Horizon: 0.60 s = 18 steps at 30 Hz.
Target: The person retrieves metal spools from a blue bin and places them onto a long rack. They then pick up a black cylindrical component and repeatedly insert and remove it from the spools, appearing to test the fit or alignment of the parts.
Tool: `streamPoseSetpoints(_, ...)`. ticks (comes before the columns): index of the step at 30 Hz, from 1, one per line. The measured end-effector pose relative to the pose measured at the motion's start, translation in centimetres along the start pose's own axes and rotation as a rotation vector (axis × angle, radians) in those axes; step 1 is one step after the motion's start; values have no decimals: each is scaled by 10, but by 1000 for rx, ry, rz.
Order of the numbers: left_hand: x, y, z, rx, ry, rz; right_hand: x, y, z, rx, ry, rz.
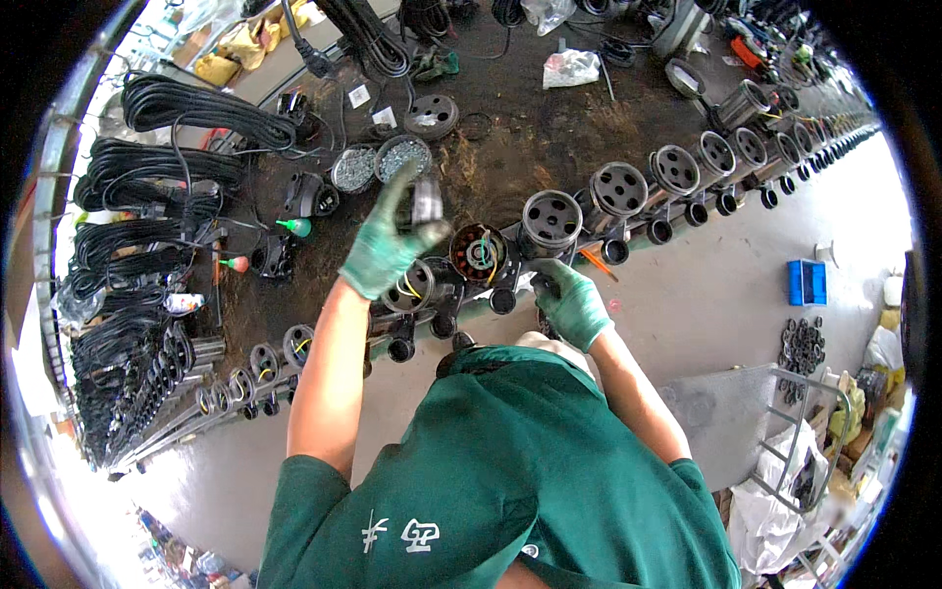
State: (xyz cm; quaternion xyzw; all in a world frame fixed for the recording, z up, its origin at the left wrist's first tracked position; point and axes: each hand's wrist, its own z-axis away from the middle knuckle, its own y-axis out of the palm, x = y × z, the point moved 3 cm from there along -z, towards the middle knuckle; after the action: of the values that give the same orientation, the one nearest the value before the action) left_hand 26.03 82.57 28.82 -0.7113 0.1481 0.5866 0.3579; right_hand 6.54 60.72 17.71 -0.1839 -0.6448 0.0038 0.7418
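Observation:
My left hand point(383, 253), in a green-coated glove, is raised over the bench edge. A small dark and silver cylinder point(427, 201), smeared by motion, sits between its thumb and fingers. Below and to the right of that hand stands an open round motor housing point(479, 253), with reddish-brown windings and yellow and green wires inside. A housing with a yellow wire point(410, 287) is just under my left wrist. My right hand point(574, 306), gloved alike, is curled at the bench edge beside the open motor. Its fingertips are around something dark that I cannot make out.
Housings with holed round lids point(551, 218) line the bench edge to both sides. Two tubs of screws point(403, 157) stand beyond my left hand. Coiled black cables point(206, 108) fill the left side. A blue crate point(807, 283) and a metal trolley point(726, 407) are on the floor at right.

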Motion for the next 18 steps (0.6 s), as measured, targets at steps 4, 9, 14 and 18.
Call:
streamPoseSetpoints(4,-14,-5,12,-62,-47,222,23,5,-24,50,-142,158)
streamPoseSetpoints(9,-10,16,28,-82,-35,218,49,17,-37,179,-106,536)
streamPoseSetpoints(14,5,24,36,-107,-87,311,59,36,-56,327,-51,823)
streamPoseSetpoints(18,14,21,37,-111,-67,328,74,40,-67,323,-69,744)
